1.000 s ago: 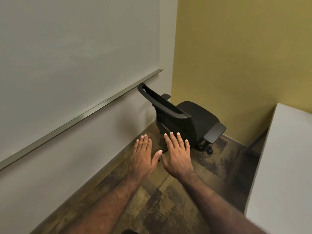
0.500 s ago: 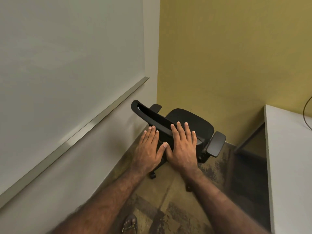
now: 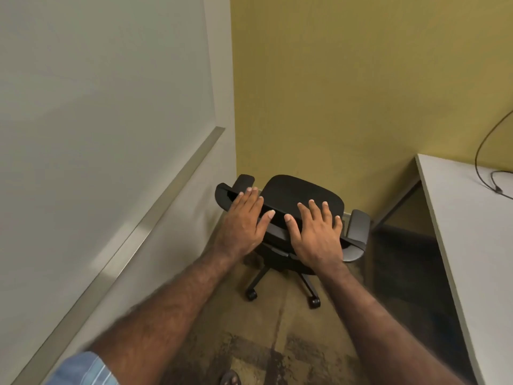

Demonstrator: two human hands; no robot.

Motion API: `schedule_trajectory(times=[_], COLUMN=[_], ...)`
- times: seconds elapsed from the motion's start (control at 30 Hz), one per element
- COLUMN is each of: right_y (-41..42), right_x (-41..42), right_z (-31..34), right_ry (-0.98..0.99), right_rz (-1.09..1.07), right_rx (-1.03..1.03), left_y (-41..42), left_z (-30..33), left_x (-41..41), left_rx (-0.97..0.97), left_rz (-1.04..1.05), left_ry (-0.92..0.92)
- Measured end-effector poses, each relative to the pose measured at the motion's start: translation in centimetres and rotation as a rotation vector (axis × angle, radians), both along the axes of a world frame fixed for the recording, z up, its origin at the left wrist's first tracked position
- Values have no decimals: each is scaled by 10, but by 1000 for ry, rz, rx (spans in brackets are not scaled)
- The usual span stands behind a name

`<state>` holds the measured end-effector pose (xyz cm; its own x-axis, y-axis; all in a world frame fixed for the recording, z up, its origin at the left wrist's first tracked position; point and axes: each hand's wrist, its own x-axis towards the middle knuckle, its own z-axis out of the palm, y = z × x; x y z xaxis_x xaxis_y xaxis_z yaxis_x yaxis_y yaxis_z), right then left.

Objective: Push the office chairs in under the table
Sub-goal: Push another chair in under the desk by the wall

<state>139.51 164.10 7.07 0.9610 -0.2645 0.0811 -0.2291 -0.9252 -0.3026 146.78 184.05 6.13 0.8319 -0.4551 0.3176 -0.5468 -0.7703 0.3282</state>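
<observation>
A black office chair [image 3: 302,194] on castors stands in the room's corner, its seat facing the yellow wall, its backrest toward me. My left hand [image 3: 244,223] lies flat over the left end of the backrest's top edge, fingers apart. My right hand [image 3: 316,234] lies flat over the right part of the same edge, fingers spread. Neither hand is curled around the backrest. The white table [image 3: 472,232] stands to the right, apart from the chair, with dark open space under it.
A whiteboard with a metal tray rail [image 3: 155,218] runs along the left wall, close to the chair's left armrest. A black cable [image 3: 483,151] lies on the table near the yellow wall [image 3: 347,93]. My sandalled foot [image 3: 230,378] shows on the patterned carpet.
I have come closer to the chair. Both hands have risen from in front of the backrest to its top edge and spread apart.
</observation>
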Motion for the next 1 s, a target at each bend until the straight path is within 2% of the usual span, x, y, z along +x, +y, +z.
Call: schedule_trajectory(times=[0.17, 0.23, 0.3, 0.47, 0.73, 1.0], right_y=[-1, -11, -16, -30, -72, -93], right_x=[3, 1, -2, -11, -40, -66], right_z=[2, 1, 1, 3, 9, 11], right_ry=[128, 175, 190, 222, 300, 298], right_rz=[-51, -79, -74, -62, -32, -17], right_rx=[-30, -26, -41, -43, -61, -78], left_y=[-8, -20, -25, -32, -71, -93], left_z=[-6, -14, -17, -20, -7, -3], left_x=[36, 43, 40, 19, -32, -66], left_rx=[73, 136, 114, 61, 66, 49], left_rz=[19, 7, 20, 53, 62, 94], left_ry=[53, 9, -62, -94, -18, 29])
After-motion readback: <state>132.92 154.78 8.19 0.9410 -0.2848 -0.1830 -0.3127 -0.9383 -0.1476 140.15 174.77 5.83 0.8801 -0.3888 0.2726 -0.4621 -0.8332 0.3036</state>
